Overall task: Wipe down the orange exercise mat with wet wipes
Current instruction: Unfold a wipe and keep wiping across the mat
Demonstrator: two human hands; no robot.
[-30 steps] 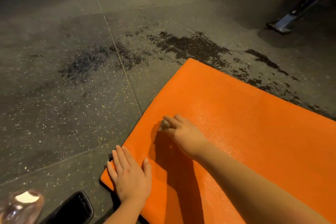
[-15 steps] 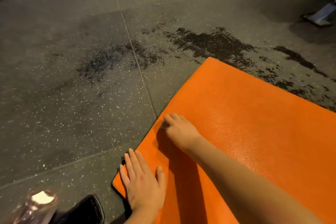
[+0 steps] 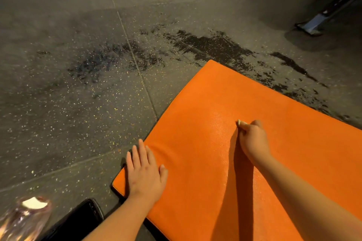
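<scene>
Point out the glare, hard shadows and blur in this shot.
Head view: warm light leaves a glossy sheen on the mat beside the right hand, which pinches a wipe; the arm behind it throws a hard dark shadow across the mat; the bottle in the bottom-left corner is blurred and washed out.

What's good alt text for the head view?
A person's right hand holds a small pale wipe against an orange mat on a dark speckled floor, while the left hand rests flat near the mat's corner. A phone and a clear bottle lie at lower left; wet patches darken the floor beyond the mat.
</scene>
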